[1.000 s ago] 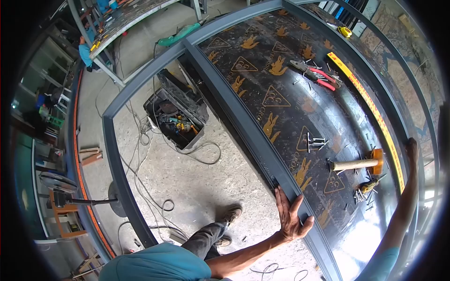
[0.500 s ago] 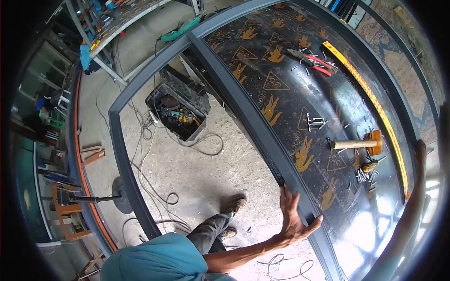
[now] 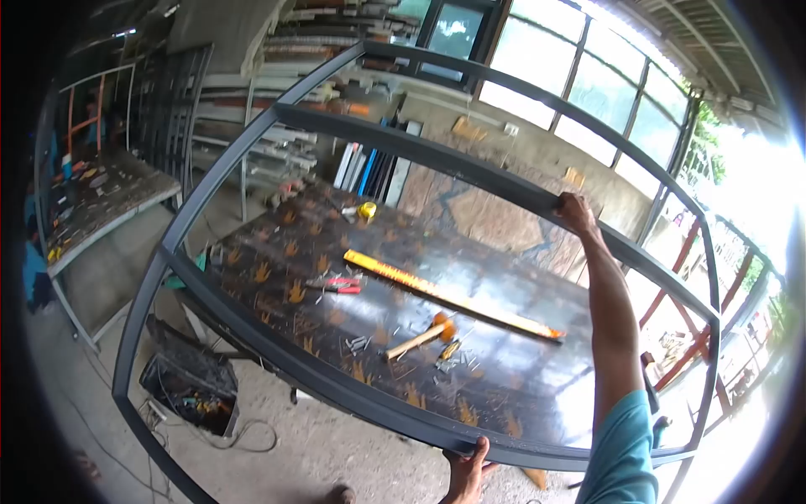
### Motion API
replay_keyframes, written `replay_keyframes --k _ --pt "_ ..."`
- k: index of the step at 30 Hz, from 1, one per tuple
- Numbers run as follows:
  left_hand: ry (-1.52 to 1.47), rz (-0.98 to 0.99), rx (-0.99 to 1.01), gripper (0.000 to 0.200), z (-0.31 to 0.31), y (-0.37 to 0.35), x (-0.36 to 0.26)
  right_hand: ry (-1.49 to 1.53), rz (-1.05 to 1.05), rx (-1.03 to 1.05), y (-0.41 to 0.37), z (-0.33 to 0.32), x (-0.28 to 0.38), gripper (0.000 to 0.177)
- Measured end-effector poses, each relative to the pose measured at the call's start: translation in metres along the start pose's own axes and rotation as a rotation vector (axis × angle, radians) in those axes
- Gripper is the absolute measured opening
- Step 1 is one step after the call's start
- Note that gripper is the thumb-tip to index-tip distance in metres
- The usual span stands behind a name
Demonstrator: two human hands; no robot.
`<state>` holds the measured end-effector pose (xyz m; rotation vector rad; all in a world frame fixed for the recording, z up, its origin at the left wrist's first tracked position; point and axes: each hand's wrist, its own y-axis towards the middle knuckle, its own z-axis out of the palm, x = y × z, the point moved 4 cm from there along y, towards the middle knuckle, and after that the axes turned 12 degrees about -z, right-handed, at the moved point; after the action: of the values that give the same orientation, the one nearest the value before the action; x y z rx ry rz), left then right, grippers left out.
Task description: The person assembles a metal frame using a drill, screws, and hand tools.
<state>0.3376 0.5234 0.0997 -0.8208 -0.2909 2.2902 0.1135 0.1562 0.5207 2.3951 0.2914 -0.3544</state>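
Note:
A large dark grey metal frame with long crossbars (image 3: 403,147) is raised over a dark table, its far side up high. My right hand (image 3: 578,212) is closed round the far crossbar, arm stretched out. Low in view, my left hand (image 3: 467,475) grips the near crossbar, thumb over its top; its fingers are partly hidden below. Through the frame I see a yellow level-like bar (image 3: 453,294), a mallet (image 3: 424,334) with an orange head, red-handled pliers (image 3: 336,286), a small yellow-handled tool (image 3: 451,349) and several loose screws lying on the table.
The table (image 3: 277,311) has a printed top, with a tape measure (image 3: 366,211) towards its back. An open toolbox (image 3: 197,403) and cables lie on the floor at left. Another workbench (image 3: 117,202) stands far left; stacked profiles (image 3: 285,84) are behind.
The frame has lifted and tilted up off the table, both hands on it. My right hand now grips the far crossbar; my left hand has closed on the near one. The view has swung upward.

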Motion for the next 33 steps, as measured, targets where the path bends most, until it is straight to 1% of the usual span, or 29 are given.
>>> replay_keyframes --k 1,2,3,4,5,6,7,9,10,11,12,13,15,16,17,18,19,21,22,24,26,27,29,30,31,33 --pt "0.074 0.018 -0.036 0.073 0.009 -0.006 -0.006 0.115 0.056 -0.011 0.006 -0.037 0.008 0.024" --pt "-0.026 0.08 -0.072 0.073 0.05 -0.062 -0.046 0.104 0.046 -0.046 0.014 -0.074 0.013 0.024" --pt "-0.021 0.111 -0.049 0.073 0.053 -0.062 -0.045 0.079 0.038 -0.072 0.02 -0.112 0.018 0.022" --pt "0.088 0.166 -0.036 0.075 0.05 -0.053 -0.036 0.058 0.031 -0.09 0.023 -0.145 0.024 0.021" --pt "0.193 0.222 -0.03 0.078 0.056 -0.059 -0.04 0.052 0.02 -0.113 0.02 -0.18 0.033 0.021" --pt "-0.023 0.092 0.078 0.094 0.061 -0.066 -0.038 0.022 -0.004 -0.112 0.021 -0.218 0.043 0.019" --pt "-0.02 0.135 0.09 0.094 0.073 -0.081 -0.05 -0.001 -0.031 -0.117 0.028 -0.247 0.053 0.018" --pt "0.019 0.196 0.069 0.109 0.089 -0.111 -0.063 0.049 -0.069 -0.188 0.035 -0.282 0.055 0.016" --pt "0.041 0.191 0.156 0.116 0.092 -0.119 -0.064 -0.003 -0.06 -0.176 0.034 -0.298 0.059 0.016" --pt "0.056 0.233 0.156 0.116 0.094 -0.123 -0.069 -0.048 -0.05 -0.187 0.037 -0.324 0.064 0.016" --pt "0.024 0.228 0.105 0.115 0.093 -0.121 -0.07 -0.092 -0.099 -0.261 0.038 -0.349 0.068 0.018" --pt "-0.014 0.226 0.05 0.114 0.091 -0.121 -0.078 -0.119 -0.061 -0.225 0.041 -0.376 0.075 0.018" --pt "-0.069 0.231 0.043 0.106 0.103 -0.145 -0.1 -0.124 -0.113 -0.348 0.042 -0.422 0.085 0.019" --pt "-0.064 0.271 0.05 0.106 0.107 -0.154 -0.113 -0.144 -0.114 -0.398 0.049 -0.438 0.078 0.019" --pt "-0.045 0.297 0.028 0.104 0.108 -0.163 -0.124 -0.164 -0.114 -0.442 0.052 -0.457 0.086 0.019" --pt "-0.03 0.315 -0.001 0.102 0.105 -0.172 -0.132 -0.139 -0.101 -0.401 0.052 -0.476 0.091 0.022" --pt "-0.015 0.323 -0.036 0.1 0.099 -0.182 -0.137 -0.123 -0.108 -0.405 0.043 -0.499 0.109 0.024" --pt "0.042 0.339 -0.038 0.099 0.091 -0.202 -0.161 -0.183 -0.155 -0.601 0.019 -0.546 0.141 0.025" --pt "0.083 0.451 -0.008 0.093 0.09 -0.206 -0.177 -0.159 -0.191 -0.612 0.007 -0.559 0.156 0.025" --pt "0.141 0.654 0.033 0.083 0.081 -0.21 -0.209 -0.257 -0.256 -0.668 -0.015 -0.583 0.18 0.026" --pt "0.115 0.8 0.006 0.072 0.053 -0.221 -0.204 -0.316 -0.332 -0.697 -0.037 -0.6 0.199 0.028" --pt "0.066 0.865 -0.047 0.067 0.034 -0.236 -0.19 -0.227 -0.225 -0.649 -0.057 -0.614 0.232 0.027" --pt "0.022 0.606 -0.125 0.056 0.023 -0.309 -0.201 -0.221 -0.251 -0.627 -0.072 -0.619 0.267 0.027" --pt "0.021 0.626 -0.128 0.061 0.013 -0.314 -0.202 -0.239 -0.254 -0.635 -0.092 -0.631 0.273 0.027" --pt "0.042 0.608 -0.03 0.062 0.001 -0.32 -0.206 -0.253 -0.252 -0.638 -0.104 -0.638 0.279 0.028" --pt "0.032 0.62 -0.088 0.059 -0.018 -0.328 -0.215 -0.269 -0.227 -0.668 -0.13 -0.643 0.286 0.028"
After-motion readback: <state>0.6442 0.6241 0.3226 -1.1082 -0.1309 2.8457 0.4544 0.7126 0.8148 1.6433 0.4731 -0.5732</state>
